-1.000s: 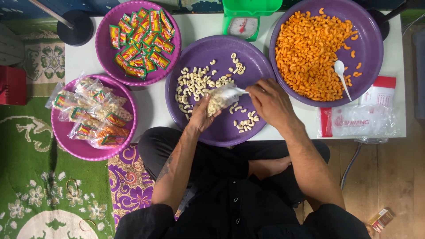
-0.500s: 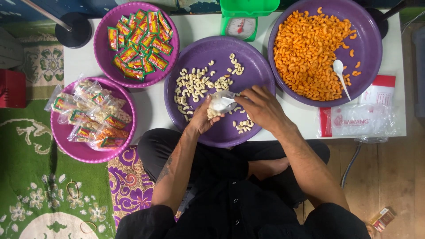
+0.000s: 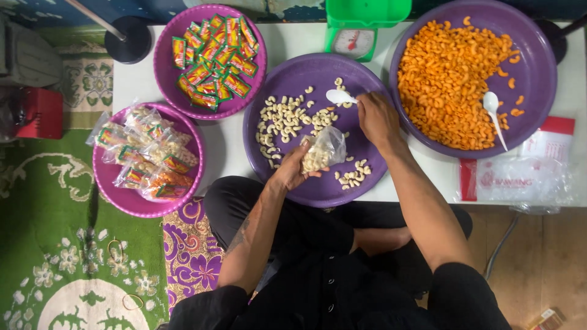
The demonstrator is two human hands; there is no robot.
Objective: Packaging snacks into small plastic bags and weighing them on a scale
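Holding a small clear bag (image 3: 324, 148) of pale macaroni, the left hand (image 3: 295, 166) stays closed around it. The right hand (image 3: 377, 119), which a moment ago pinched the bag, now grips a white spoon (image 3: 338, 96) just beyond it, over the middle purple tray (image 3: 318, 186).

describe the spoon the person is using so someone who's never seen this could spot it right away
Find the middle purple tray, the one scattered with pale cashew-shaped pieces. At its upper edge the right hand holds a small white plastic spoon. Unlike the other white spoon, which lies loose in the tray of orange macaroni, this one is gripped.
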